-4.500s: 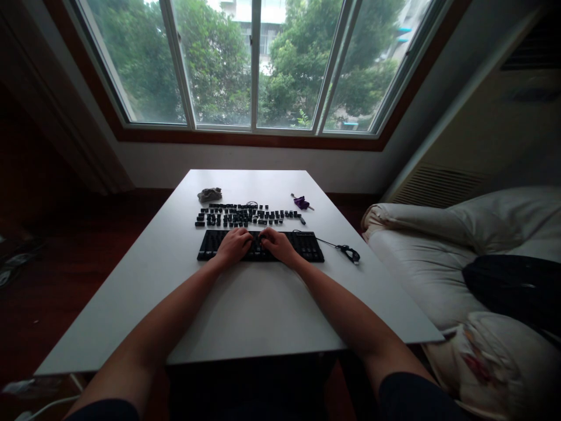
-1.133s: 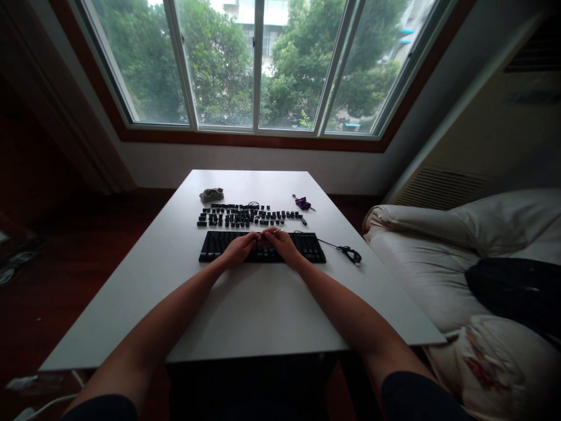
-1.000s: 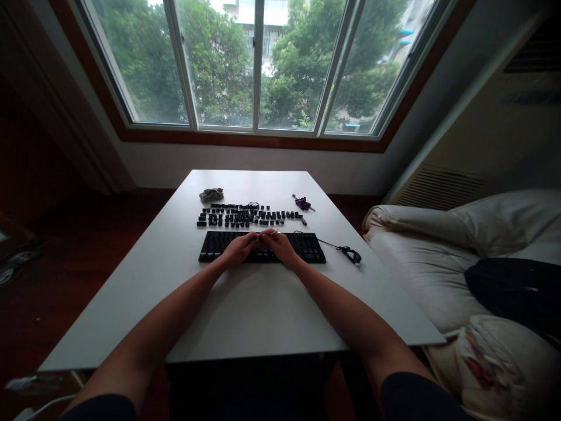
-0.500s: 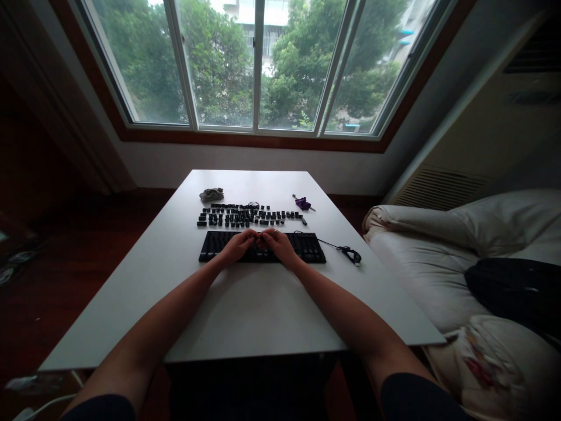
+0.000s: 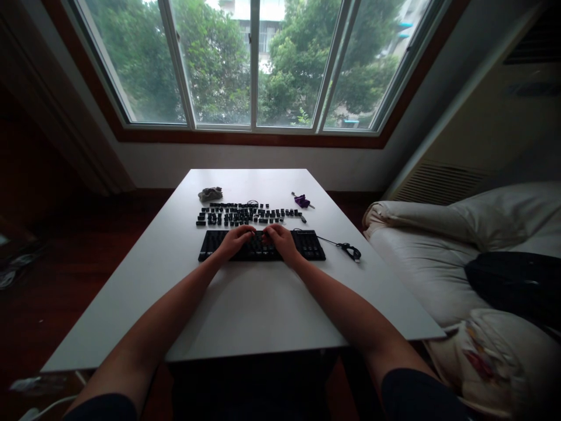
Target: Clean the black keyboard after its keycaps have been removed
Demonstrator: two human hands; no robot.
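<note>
A black keyboard (image 5: 316, 248) lies on the white table, with many of its keycaps off. My left hand (image 5: 235, 240) is over its middle-left part, the thumb and fingers curled together near the tips. Beside it, my right hand (image 5: 280, 241) hovers over the middle, its fingers bent into a pinch. Whatever is between the fingertips of either hand is too small to make out. Behind the keyboard, loose black keycaps (image 5: 236, 217) stand in several rows. A small gap separates the two hands.
A grey cloth (image 5: 211, 194) sits at the back left of the table (image 5: 245, 316). A purple brush-like item (image 5: 302, 201) lies at the back right. The keyboard's coiled cable (image 5: 350, 252) rests on the right. A cushioned sofa (image 5: 407, 251) stands beside the table.
My hands have moved slightly apart over the keyboard; their fingertips were nearly touching before. The view has shifted a little.
</note>
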